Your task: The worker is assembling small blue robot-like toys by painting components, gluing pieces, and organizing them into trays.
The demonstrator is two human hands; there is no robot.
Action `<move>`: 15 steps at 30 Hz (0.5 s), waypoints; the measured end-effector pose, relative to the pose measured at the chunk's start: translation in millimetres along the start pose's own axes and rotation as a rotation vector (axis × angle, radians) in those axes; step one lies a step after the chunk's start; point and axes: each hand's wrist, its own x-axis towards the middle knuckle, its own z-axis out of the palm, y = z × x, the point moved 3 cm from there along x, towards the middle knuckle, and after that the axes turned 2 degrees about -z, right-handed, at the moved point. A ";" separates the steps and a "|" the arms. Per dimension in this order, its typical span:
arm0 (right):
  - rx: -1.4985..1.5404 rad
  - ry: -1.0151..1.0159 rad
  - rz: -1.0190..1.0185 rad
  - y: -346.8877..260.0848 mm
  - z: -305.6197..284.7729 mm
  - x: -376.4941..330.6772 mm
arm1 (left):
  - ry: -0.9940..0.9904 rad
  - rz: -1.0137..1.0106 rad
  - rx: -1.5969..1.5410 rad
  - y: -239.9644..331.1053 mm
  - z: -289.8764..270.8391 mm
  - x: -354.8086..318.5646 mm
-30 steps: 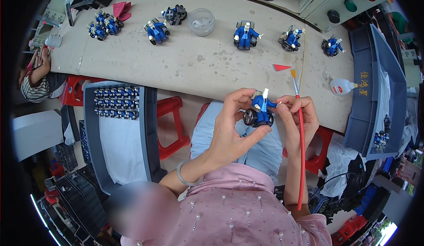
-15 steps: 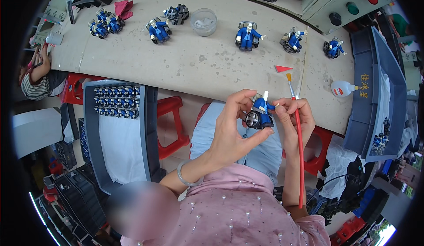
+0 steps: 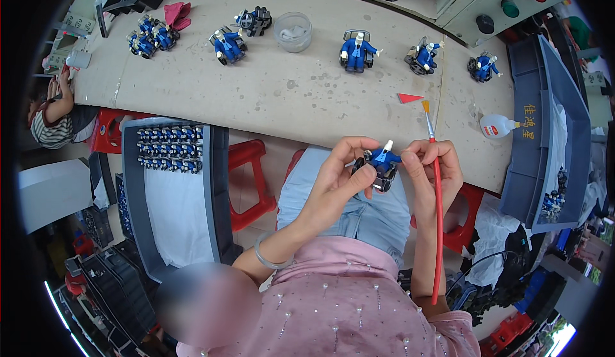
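My left hand (image 3: 334,183) is closed around a small figurine (image 3: 385,158) in a blue suit, seated in a black wheelchair, held over my lap. A long red-handled paintbrush (image 3: 438,222) is gripped in my right hand (image 3: 437,172), its bristles pointing away from me toward the table. The thumb and forefinger of that hand are at the figurine's outstretched arm; whether they pinch it is hard to see. Similar figurines stand on the table: one (image 3: 359,51) in the middle, others (image 3: 423,57) to the right and a cluster (image 3: 150,37) at the far left.
A clear round tub (image 3: 293,32), a red triangular piece (image 3: 410,98) and a squeeze bottle (image 3: 497,126) are on the table (image 3: 307,94). Left of me, a grey crate (image 3: 221,197) holds rows of figurines; another crate (image 3: 532,165) stands right. Red stools (image 3: 246,210) flank me.
My left hand has tilted and turned the figurine, so its wheel no longer faces up plainly. My right hand and the brush have shifted slightly right.
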 end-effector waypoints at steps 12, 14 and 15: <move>0.008 -0.003 -0.001 -3.7 5.1 5.1 | -0.130 -0.184 -0.227 -7.3 3.6 -3.1; 0.000 0.000 0.007 -3.2 3.6 6.8 | -0.157 -0.207 -0.234 -8.0 5.8 -2.6; -0.005 -0.014 0.010 -1.9 2.2 8.1 | -0.152 -0.235 -0.265 -9.3 7.1 -2.8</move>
